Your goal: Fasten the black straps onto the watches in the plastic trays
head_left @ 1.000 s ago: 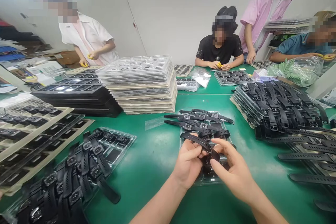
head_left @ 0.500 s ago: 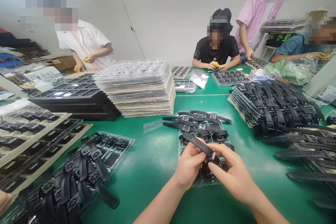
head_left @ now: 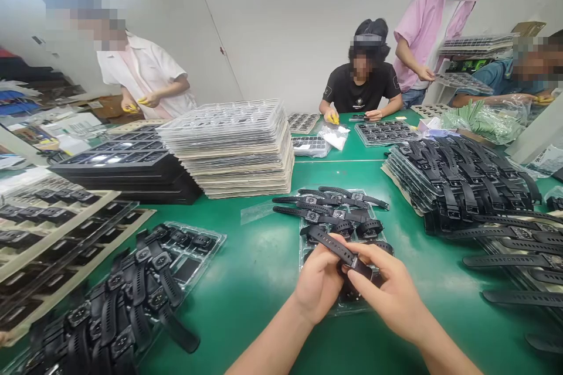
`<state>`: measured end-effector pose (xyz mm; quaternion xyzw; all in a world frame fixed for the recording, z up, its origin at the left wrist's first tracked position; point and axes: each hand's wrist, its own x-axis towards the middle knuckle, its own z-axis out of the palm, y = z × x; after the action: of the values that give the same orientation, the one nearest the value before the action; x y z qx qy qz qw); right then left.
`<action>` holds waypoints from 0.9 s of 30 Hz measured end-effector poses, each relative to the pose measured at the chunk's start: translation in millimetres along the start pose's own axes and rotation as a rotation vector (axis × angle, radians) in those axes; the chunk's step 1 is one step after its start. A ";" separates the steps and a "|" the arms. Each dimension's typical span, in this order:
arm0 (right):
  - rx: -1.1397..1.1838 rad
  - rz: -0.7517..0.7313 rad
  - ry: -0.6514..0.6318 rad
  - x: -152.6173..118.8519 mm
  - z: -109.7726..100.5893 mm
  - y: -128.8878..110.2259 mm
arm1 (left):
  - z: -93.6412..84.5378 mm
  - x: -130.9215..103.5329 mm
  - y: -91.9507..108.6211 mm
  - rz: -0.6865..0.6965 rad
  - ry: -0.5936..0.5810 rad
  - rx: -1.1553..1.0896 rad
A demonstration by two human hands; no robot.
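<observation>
Both hands are closed on one black smartwatch strap (head_left: 333, 244), held above a clear plastic tray (head_left: 352, 309). My left hand (head_left: 317, 281) grips it from the left, with the perforated strap end pointing up and to the left. My right hand (head_left: 387, 284) pinches it near the buckle end with thumb and fingers. The watch body is mostly hidden behind my fingers. Beneath and behind the hands, the tray holds several black smartwatches (head_left: 338, 214), some with straps laid out flat, others with straps curled round.
At left lies a tray heaped with watches (head_left: 127, 304), beside stacked trays (head_left: 65, 228). A tall tray stack (head_left: 229, 152) and black trays (head_left: 127, 170) stand behind. Watch-laden trays (head_left: 461, 176) fill the right. Co-workers sit and stand across the green table (head_left: 246, 258).
The strap has shifted slightly, and my right fingers now lie further over its buckle end. Across the table, the pink-sleeved person has lifted a tray; the seated person's hands have moved apart.
</observation>
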<state>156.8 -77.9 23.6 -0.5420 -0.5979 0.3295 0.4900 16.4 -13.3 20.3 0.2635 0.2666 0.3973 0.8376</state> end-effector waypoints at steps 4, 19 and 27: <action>-0.006 -0.006 0.010 -2.2 0.5 -1.5 | -1.4 -1.0 -0.1 0.000 -0.030 0.016; -0.132 -0.123 0.164 -3.8 0.6 11.2 | -9.7 -10.5 -3.9 0.498 -0.084 0.811; 0.082 0.091 0.297 -6.2 3.5 18.8 | -8.1 -11.4 -5.4 0.639 -0.024 0.981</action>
<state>159.2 -79.7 3.7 -0.5909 -0.4796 0.2917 0.5794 7.7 -23.5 13.6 0.6922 0.3172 0.4574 0.4595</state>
